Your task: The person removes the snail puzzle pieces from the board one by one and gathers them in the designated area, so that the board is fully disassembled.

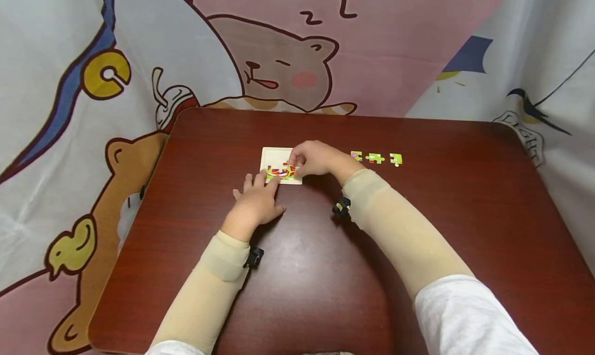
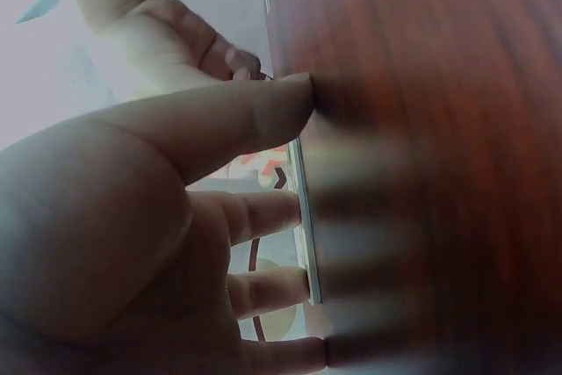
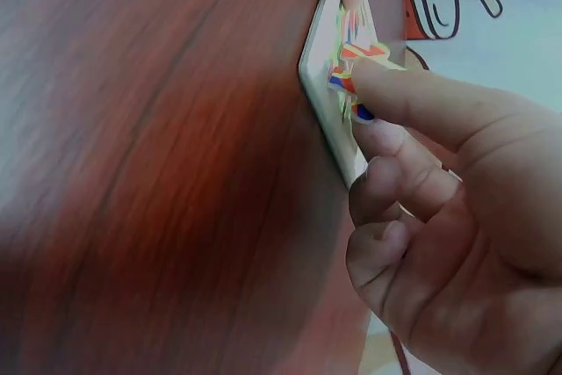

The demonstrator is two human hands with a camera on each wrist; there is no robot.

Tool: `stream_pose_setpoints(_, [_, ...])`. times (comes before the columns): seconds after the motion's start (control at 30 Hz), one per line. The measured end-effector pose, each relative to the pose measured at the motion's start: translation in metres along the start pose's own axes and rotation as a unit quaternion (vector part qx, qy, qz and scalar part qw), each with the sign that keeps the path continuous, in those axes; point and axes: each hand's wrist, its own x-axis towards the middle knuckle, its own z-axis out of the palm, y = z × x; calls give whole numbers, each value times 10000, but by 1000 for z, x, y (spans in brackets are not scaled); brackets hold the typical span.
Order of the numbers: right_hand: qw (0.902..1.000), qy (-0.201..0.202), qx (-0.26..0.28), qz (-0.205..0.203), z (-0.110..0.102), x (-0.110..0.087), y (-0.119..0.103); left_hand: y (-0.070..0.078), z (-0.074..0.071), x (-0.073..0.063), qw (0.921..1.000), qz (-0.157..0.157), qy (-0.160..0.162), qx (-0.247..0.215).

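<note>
A small pale puzzle board [image 1: 274, 154] lies on the table, its near part filled with colourful joined pieces [image 1: 277, 173]. My left hand [image 1: 254, 202] has its fingers spread, with fingertips at the board's near left edge; in the left wrist view two of them touch the board's edge [image 2: 309, 256]. At the board's right side, my right hand [image 1: 317, 157] pinches a puzzle piece [image 3: 341, 82] with red and blue on it between thumb and index finger. That piece is close over the filled part of the board, and the fingers partly hide it. The other right fingers are curled.
Three loose green puzzle pieces, a left one [image 1: 356, 156], a middle one [image 1: 374, 158] and a right one [image 1: 395, 159], lie in a row right of the board. The dark red table [image 1: 446, 200] ends at a printed cloth [image 1: 279, 60] behind.
</note>
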Motion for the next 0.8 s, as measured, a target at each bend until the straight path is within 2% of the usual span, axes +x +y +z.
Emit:
stream_pose_setpoints(0.2, [9996, 160, 198, 80, -8, -21, 22, 3, -4, -5, 10000, 47, 16, -11])
stream_pose_setpoints(0.4, [9951, 437, 589, 658, -22, -53, 48, 2, -2, -6, 9999, 78, 7, -85])
stream_pose_setpoints(0.63, [9768, 1014, 914, 1653, -37, -98, 89, 1, 0, -5, 9998, 86, 31, -168])
stream_pose_setpoints(0.8, [9628, 1146, 1073, 2200, -44, -134, 113, 5, 0, -5, 9997, 142, -36, -171])
